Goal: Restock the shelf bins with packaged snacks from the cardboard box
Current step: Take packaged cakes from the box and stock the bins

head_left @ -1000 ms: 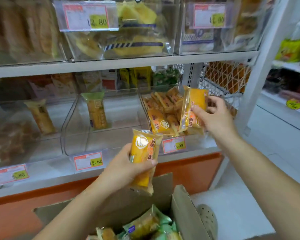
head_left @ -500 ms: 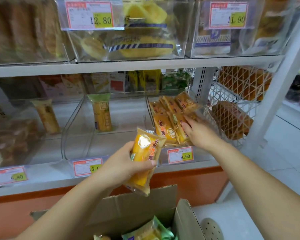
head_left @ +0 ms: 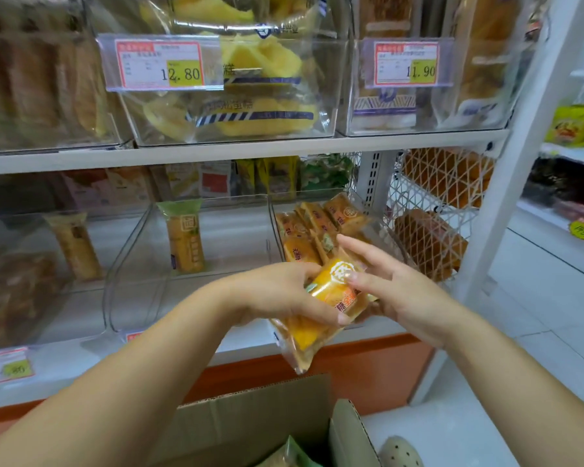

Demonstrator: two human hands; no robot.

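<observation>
My left hand (head_left: 277,294) grips an orange-yellow cake packet (head_left: 321,308) in front of the lower shelf, fingers curled round its middle. My right hand (head_left: 388,284) has come to the packet's upper right end, its thumb on the wrapper near the white logo and its fingers stretched behind it. Just beyond stands the clear right-hand bin (head_left: 385,237) with several matching orange packets (head_left: 317,224). The open cardboard box (head_left: 260,423) sits below, with a green packet (head_left: 290,456) showing inside.
A middle clear bin (head_left: 139,264) holds one upright green-topped cake packet (head_left: 184,237); a left bin holds another packet (head_left: 75,244). Upper bins carry price tags 12.80 (head_left: 164,64) and 11.90 (head_left: 407,64). A white wire basket (head_left: 432,210) with bread hangs at the right.
My right hand left the packet it placed in the right bin and came back to the packet in my left hand, which rose toward the bin.
</observation>
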